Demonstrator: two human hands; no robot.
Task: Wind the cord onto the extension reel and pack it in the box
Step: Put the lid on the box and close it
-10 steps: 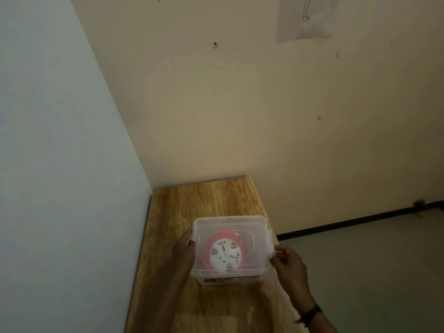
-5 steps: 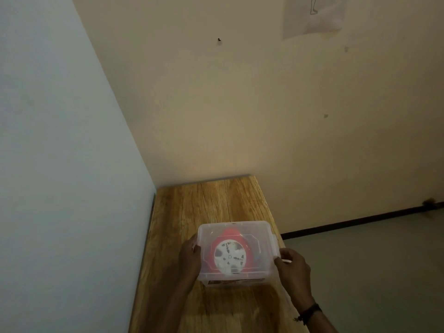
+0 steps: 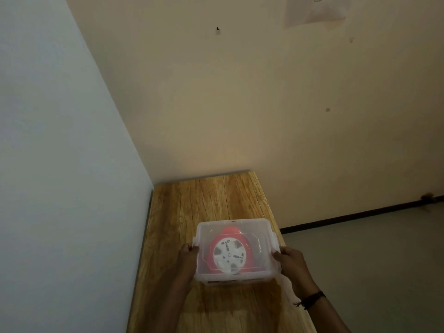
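Note:
A clear plastic box (image 3: 262, 230) with its lid on stands on the wooden table (image 3: 211, 200). Inside lies the extension reel (image 3: 229, 254), red with a round white socket face turned up. The cord itself is not visible through the lid. My left hand (image 3: 188, 257) grips the box's left side latch, thumb on the lid edge. My right hand (image 3: 292, 261) grips the right side latch in the same way. A dark band circles my right wrist.
The table is narrow and runs into a corner, with a pale blue wall (image 3: 60, 164) along its left edge and a cream wall (image 3: 240, 104) behind. Its right edge drops to a grey floor (image 3: 372, 260). Bare wood lies beyond the box.
Both hands stay on the box's sides, the fingers closing on the side latches. The view has shifted slightly, and the box sits in much the same place.

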